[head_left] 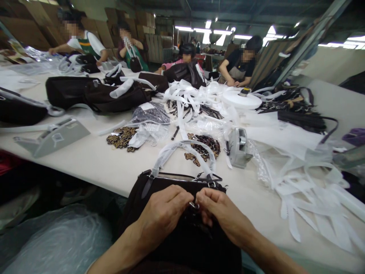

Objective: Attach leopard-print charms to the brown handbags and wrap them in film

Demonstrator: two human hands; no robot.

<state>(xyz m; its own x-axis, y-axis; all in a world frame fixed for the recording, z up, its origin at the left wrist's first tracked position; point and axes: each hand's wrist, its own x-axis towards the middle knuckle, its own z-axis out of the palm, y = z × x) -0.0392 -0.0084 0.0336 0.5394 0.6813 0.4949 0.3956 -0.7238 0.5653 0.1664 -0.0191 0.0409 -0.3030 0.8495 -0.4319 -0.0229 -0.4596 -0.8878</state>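
A black handbag (176,243) stands in front of me at the table's edge, its two handles (168,152) wrapped in white paper and a zipper running along its top. Over its front panel, my left hand (164,207) and my right hand (216,209) meet with fingertips pinched. Between them shows a small shiny metal clasp (194,205), gripped from both sides. A dark strap or charm seems to hang below it; the fingers and shadow hide its form.
Leopard-print charms (122,139) and a second pile of charms (203,148) lie beyond the bag. Tape dispensers stand left (54,137) and right (238,148). White paper strips (322,205) spread at right. Dark bags (114,95) lie farther back. Several co-workers sit across the table.
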